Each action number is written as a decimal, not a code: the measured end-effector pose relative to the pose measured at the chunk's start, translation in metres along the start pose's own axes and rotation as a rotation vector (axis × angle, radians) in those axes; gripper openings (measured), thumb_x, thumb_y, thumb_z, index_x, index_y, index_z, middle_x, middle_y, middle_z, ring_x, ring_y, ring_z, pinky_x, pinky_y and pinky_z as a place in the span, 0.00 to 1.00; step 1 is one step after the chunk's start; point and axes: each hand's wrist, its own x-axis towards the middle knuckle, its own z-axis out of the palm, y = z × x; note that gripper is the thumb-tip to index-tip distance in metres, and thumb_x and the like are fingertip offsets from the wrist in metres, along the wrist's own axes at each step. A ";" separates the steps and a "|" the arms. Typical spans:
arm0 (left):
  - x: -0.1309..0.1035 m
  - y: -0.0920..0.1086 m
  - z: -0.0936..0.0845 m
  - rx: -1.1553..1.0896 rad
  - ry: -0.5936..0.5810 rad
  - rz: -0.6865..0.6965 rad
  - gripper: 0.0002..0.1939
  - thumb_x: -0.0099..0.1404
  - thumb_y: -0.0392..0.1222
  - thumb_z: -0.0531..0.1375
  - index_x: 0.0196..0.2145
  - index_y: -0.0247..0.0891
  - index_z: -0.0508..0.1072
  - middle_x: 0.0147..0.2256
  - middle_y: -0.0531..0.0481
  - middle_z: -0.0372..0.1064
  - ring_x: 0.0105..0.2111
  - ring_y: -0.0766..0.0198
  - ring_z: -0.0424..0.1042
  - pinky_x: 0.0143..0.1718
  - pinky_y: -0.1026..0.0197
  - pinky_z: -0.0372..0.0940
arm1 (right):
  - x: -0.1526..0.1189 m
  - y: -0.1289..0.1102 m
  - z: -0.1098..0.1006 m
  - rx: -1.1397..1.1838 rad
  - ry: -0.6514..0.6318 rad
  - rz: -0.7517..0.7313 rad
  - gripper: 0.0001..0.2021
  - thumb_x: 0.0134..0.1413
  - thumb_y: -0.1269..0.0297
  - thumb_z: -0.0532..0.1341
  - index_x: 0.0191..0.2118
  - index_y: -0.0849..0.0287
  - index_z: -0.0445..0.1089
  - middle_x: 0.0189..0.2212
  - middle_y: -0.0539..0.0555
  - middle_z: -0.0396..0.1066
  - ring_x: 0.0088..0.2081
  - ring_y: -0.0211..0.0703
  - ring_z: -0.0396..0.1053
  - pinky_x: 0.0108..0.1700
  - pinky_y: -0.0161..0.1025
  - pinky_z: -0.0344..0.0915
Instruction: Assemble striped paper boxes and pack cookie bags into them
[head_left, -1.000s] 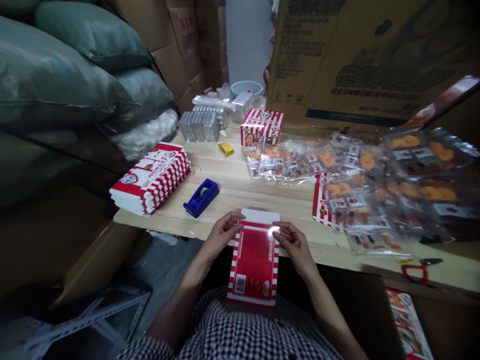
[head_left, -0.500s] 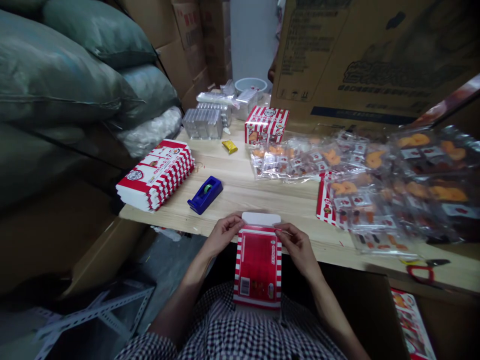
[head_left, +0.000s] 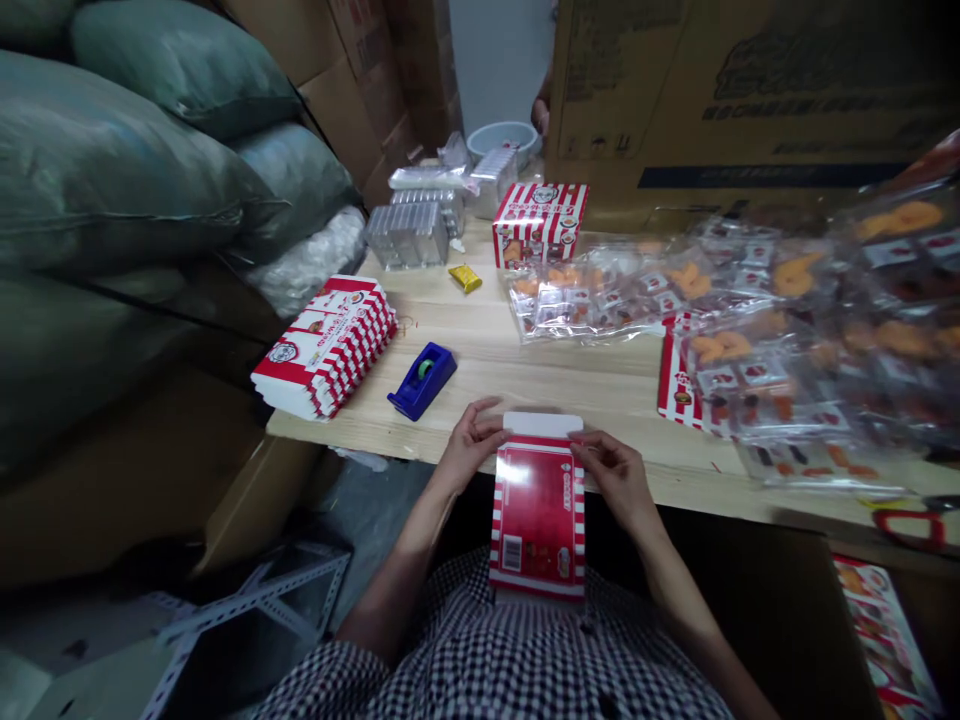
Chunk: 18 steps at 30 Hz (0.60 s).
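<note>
A flat red-and-white striped carton point(head_left: 538, 515) with a barcode is between my hands at the table's front edge, its white end flap point(head_left: 543, 424) pointing away from me. My left hand point(head_left: 469, 447) pinches the carton's upper left corner, fingers curled. On the upper right corner, my right hand point(head_left: 613, 474) grips with thumb and fingers. A blue tape dispenser point(head_left: 423, 382) with green tape sits beyond my left hand. Farther left lies a stack of flat striped cartons point(head_left: 326, 345).
An upright striped box point(head_left: 541, 225), clear plastic trays point(head_left: 409, 236) and a yellow packet point(head_left: 466, 278) stand toward the back. Clear bags of toy food point(head_left: 750, 372) cover the right side, with red-handled scissors point(head_left: 909, 527) near the edge. Another person's hand point(head_left: 541, 113) shows beside the big cardboard box point(head_left: 622, 130).
The whole view has shifted, so the table and carton appear farther right or higher. Both hands keep hold of the carton; my left fingers have lifted slightly at its corner.
</note>
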 end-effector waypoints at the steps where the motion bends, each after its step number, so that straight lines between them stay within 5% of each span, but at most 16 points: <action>1: 0.000 0.002 0.000 -0.018 -0.015 -0.023 0.36 0.54 0.41 0.72 0.59 0.41 0.66 0.40 0.48 0.79 0.40 0.61 0.77 0.45 0.59 0.67 | 0.000 -0.001 -0.001 0.011 -0.013 0.004 0.11 0.47 0.54 0.72 0.35 0.53 0.80 0.38 0.53 0.80 0.38 0.46 0.76 0.43 0.42 0.72; 8: 0.001 0.011 0.008 -0.098 -0.057 -0.110 0.23 0.55 0.42 0.71 0.49 0.35 0.78 0.44 0.42 0.79 0.44 0.57 0.78 0.48 0.59 0.67 | 0.001 0.004 0.003 0.175 0.021 0.080 0.12 0.47 0.57 0.73 0.38 0.53 0.79 0.40 0.54 0.80 0.42 0.47 0.76 0.48 0.45 0.71; 13: 0.003 0.009 0.013 -0.087 -0.069 -0.077 0.20 0.56 0.41 0.70 0.47 0.34 0.80 0.46 0.41 0.79 0.46 0.52 0.77 0.50 0.56 0.67 | 0.005 0.002 0.004 0.311 0.005 0.096 0.34 0.46 0.62 0.73 0.60 0.44 0.65 0.41 0.50 0.80 0.42 0.45 0.77 0.49 0.45 0.71; 18: 0.005 0.003 0.008 -0.008 -0.118 -0.047 0.18 0.59 0.40 0.67 0.47 0.36 0.80 0.50 0.40 0.77 0.49 0.52 0.76 0.54 0.53 0.65 | 0.015 0.001 0.001 0.234 -0.166 0.160 0.18 0.46 0.57 0.72 0.46 0.52 0.79 0.43 0.54 0.80 0.45 0.51 0.76 0.51 0.49 0.70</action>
